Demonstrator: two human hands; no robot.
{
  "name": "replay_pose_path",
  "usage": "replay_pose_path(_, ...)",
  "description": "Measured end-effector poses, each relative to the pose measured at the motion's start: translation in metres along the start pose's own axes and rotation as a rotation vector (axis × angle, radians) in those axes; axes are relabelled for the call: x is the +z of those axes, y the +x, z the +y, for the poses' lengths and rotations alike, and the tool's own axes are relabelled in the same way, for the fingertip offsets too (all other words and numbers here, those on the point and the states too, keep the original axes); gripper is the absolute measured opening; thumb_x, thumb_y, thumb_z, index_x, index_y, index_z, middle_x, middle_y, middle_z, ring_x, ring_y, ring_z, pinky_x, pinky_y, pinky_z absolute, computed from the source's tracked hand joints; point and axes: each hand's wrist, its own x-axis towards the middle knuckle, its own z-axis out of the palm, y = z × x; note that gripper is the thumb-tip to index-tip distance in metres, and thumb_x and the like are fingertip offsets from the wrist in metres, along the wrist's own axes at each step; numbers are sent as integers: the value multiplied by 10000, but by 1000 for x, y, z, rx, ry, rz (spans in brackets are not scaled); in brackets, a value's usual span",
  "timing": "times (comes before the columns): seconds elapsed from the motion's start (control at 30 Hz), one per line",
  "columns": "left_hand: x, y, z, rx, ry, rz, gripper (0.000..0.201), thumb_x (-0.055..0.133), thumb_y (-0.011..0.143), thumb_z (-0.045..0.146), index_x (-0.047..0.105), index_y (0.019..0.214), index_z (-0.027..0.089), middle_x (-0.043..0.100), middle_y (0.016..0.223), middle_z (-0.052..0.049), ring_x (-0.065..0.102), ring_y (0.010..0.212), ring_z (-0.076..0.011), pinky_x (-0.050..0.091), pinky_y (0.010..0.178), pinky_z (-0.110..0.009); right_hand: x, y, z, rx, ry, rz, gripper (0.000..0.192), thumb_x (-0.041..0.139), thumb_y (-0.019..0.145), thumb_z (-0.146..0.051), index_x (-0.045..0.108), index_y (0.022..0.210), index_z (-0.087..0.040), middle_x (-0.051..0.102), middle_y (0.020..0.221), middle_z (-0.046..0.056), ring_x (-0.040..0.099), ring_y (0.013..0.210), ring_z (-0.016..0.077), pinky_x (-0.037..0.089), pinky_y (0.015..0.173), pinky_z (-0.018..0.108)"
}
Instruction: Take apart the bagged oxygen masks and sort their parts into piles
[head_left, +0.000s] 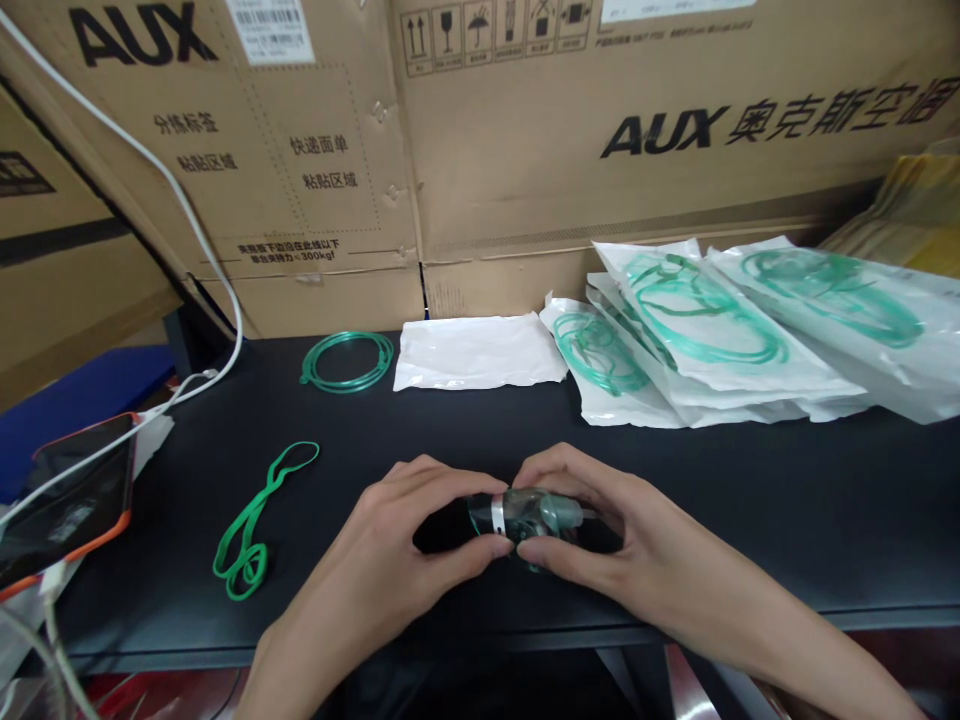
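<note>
- While it's cupped from both sides, the clear plastic mask with the green fitting and metal strip (525, 515) is held right between the left hand (405, 540) and the right hand (600, 530), just above the black tabletop (750, 500).
- Both hands are curled closed around it, fingertips nearly met on top.
- Its long axis is laid sideways, hand to hand, so neither hand is favoured.
- The flat green elastic strap (251, 525) is found well left of the left hand.
</note>
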Motion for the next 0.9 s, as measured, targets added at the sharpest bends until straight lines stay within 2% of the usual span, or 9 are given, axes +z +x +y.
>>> replay_pose_path(0.13,1,0,-1,36,25,32,318,773,902,263,684,1205,297,764,1148,19,676,1020,-189,489,949,-362,0,1,1,2,-48,15,188,723,884,-320,677,1061,-276,747,946,-12,707,874,196,577,784,295)
replay_pose_path(0.4,6,2,-1,189,135,75,270,720,949,248,691,1217,274,754,1228,-16,690,1039,-199,474,957,-383,8,3,4,26,3,60,202,652,947,-410,678,1062,-246,727,809,-5,684,757,182,555,650,264)
replay_pose_path(0.6,6,1,-5,175,133,79,283,749,929,269,689,1206,266,771,1193,-7,698,1025,-195,481,956,-376,12,6,7,65,46,59,243,624,965,-465,649,1046,-237,707,802,2,654,722,168,522,636,261)
replay_pose_path(0.77,4,0,-3,179,153,74,267,756,925,272,680,1182,269,777,1147,6,689,997,-189,478,923,-370,15,8,9,157,103,11,281,587,973,-521,590,1040,-249,653,738,-30,609,587,139,464,563,249)
replay_pose_path(0.9,0,0,1,127,157,122,305,745,928,256,638,1211,295,753,1141,14,673,994,-186,469,933,-375,15,8,9,122,-52,125,253,570,972,-512,575,1000,-260,660,734,-26,622,621,164,459,569,260)
